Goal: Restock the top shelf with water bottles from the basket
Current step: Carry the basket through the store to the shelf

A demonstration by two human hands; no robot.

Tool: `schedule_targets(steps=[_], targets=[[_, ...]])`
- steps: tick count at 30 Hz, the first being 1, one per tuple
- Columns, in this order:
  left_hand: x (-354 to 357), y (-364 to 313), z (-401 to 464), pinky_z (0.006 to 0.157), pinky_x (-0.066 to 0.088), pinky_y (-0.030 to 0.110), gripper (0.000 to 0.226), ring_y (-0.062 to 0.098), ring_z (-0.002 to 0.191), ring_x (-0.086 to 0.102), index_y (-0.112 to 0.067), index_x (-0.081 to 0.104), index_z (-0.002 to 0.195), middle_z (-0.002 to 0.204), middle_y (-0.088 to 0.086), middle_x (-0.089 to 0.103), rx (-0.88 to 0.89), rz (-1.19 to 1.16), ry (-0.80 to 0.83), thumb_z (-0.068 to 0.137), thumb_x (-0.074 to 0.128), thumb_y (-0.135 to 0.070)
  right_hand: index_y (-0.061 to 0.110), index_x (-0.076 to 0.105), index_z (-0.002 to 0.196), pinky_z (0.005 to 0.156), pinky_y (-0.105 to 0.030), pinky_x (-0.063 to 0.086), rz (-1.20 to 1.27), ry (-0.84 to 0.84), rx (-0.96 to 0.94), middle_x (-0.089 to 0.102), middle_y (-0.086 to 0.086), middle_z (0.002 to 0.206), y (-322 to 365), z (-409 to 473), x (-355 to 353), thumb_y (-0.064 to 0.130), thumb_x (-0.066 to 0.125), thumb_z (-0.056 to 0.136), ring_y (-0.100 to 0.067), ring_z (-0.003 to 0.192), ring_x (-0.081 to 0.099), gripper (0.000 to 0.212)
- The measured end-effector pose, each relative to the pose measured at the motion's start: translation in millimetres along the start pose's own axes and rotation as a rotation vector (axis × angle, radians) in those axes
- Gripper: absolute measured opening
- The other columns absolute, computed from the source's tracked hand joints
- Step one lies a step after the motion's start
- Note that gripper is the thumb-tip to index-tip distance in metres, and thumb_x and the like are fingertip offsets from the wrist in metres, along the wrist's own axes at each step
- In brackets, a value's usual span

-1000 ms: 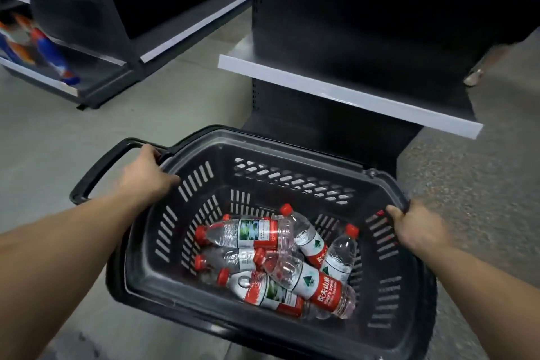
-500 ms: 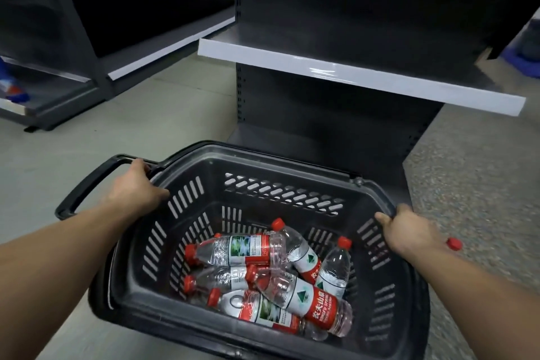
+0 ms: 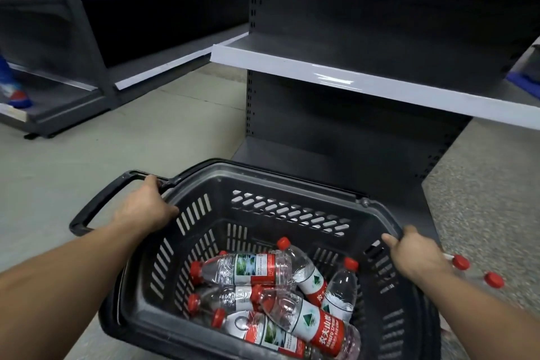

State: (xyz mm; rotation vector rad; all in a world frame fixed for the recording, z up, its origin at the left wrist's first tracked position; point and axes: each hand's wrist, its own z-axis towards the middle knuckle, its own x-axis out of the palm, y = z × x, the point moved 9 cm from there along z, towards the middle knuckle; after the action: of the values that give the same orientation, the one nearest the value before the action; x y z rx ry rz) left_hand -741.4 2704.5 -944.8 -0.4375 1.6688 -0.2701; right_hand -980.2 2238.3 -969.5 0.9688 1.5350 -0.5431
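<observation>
A: Basket [image 3: 292, 184] is held low in the frame by both sides; what step is judged to be in hand?

B: Positioning, it seems. The left hand [image 3: 143, 210] is closed over the rim beside the folded handle [image 3: 96, 204] at left centre, and the right hand [image 3: 415, 251] is clamped on the rim at right centre. No bottle is gripped yet.

A: Where are the water bottles found?

B: A loose heap of water bottles [image 3: 271, 292] with red caps is lying on the basket floor, lower centre, mostly on their sides and overlapping; one stands tilted against the right wall. Two more red caps [image 3: 493, 280] are seen outside the basket, lower right, behind the right wrist; the bodies they belong to are blurred.

A: And the shelf?

B: A grey shelf with a white edge strip [image 3: 365, 79] is seen bare across the upper right. Whether it is the top shelf cannot be told; anything higher is cut off by the frame.

A: What is called for next?

B: Probably the basket must be set down or held by one hand, so that a hand is freed. Then an uppermost bottle should be taken round its body and stood upright on the shelf.
</observation>
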Motion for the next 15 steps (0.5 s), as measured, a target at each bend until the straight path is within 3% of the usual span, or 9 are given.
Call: schedule_targets(steps=[8,11,15], targets=[[12.1,0.8,9.6,0.074,0.050,0.040,0.063,0.035,0.095,0.062,-0.012,0.043,0.125,0.104,0.015,0.062,0.016,0.063,0.001,0.075,0.076,-0.031,0.010,0.046,0.123,0.086,-0.044,0.043,-0.033,0.004,-0.007,0.060,-0.026,0.123,8.7,7.3,7.5,0.048,0.043,0.098,-0.043,0.116,0.056,0.046],[15.1,1.1,9.5,0.071,0.048,0.039,0.061,0.033,0.088,0.058,-0.011,0.043,0.123,0.096,0.012,0.057,0.005,0.056,0.001,0.076,0.077,-0.029,0.010,0.045,0.124,0.088,-0.044,0.042,-0.044,0.003,0.007,0.059,-0.026,0.125,7.0,4.7,6.6,0.048,0.043,0.098,-0.042,0.118,0.055,0.046],[15.1,-2.4,6.2,0.078,0.053,0.043,0.062,0.034,0.088,0.059,-0.009,0.044,0.122,0.090,0.010,0.054,-0.009,0.081,0.019,0.074,0.077,-0.030,0.005,0.043,0.130,0.092,-0.043,0.042,-0.062,0.053,0.032,0.055,-0.025,0.132,10.3,3.9,6.0,0.044,0.041,0.100,-0.040,0.123,0.053,0.049]])
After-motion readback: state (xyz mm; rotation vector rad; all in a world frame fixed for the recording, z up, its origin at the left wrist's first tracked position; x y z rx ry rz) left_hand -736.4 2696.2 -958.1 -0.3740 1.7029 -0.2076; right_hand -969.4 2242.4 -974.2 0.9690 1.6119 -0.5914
